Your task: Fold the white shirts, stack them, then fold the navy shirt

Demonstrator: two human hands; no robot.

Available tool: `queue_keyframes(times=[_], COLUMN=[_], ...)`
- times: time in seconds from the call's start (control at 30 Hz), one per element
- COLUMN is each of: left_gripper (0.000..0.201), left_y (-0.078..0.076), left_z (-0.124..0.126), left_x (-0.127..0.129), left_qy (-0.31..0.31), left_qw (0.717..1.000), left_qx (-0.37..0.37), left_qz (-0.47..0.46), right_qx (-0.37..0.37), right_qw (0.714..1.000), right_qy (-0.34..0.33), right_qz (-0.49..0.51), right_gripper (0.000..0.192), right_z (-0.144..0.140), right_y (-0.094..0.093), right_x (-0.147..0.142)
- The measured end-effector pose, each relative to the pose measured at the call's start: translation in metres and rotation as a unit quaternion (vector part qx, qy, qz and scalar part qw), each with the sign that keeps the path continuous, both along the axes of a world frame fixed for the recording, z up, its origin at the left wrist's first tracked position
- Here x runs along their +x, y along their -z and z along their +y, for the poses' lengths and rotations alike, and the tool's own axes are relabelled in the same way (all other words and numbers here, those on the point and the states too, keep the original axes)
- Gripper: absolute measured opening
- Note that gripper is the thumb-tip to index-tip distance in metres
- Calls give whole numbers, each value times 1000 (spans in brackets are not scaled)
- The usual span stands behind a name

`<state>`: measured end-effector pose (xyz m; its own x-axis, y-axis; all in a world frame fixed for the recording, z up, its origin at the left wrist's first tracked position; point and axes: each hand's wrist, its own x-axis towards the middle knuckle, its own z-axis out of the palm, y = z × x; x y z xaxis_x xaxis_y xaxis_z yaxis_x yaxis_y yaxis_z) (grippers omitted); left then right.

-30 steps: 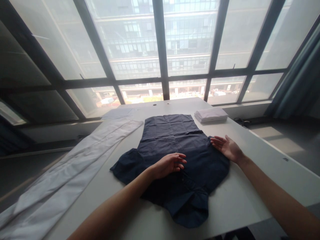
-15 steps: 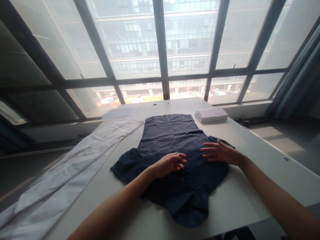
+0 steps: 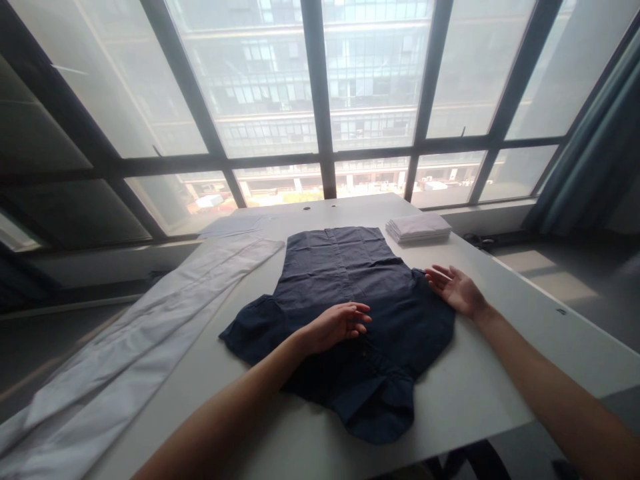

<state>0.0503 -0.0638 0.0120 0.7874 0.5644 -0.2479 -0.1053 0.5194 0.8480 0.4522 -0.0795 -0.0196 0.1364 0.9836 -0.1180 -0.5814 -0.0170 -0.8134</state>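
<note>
A dark navy button-up shirt (image 3: 345, 267) lies spread on the white table (image 3: 480, 373), its collar end toward me and its short sleeves out to the sides. Over the middle of the shirt is my left hand (image 3: 337, 327), fingers loosely curled and apart, holding nothing. My right hand (image 3: 457, 290) is at the shirt's right sleeve, palm turned partly up and fingers spread. Whether its fingertips touch the sleeve I cannot tell. Part of that sleeve is hidden behind the hand.
Long white cloth (image 3: 165, 327) lies along the table's left side, with pale sheets (image 3: 233, 225) beyond it. A stack of folded white cloth (image 3: 417, 228) sits at the back right. Large windows (image 3: 320, 100) rise behind the table; a blue-grey curtain (image 3: 585, 153) hangs at right.
My right hand has moved right, from over the shirt to its right sleeve, and its palm has turned upward. My left hand has stayed almost still. The view has shifted slightly.
</note>
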Motion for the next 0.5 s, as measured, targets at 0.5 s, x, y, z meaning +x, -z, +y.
queue_keyframes(times=[0.5], left_gripper=[37], left_y=[-3], left_z=[-1], left_x=[0], left_qy=[2], left_qw=[1000], left_qx=[-4], left_qz=[-2], right_qx=[-16], right_qw=[980], right_qy=[-179], right_qz=[-80], right_gripper=[38], right_z=[-11], right_y=[-6], right_x=[-15])
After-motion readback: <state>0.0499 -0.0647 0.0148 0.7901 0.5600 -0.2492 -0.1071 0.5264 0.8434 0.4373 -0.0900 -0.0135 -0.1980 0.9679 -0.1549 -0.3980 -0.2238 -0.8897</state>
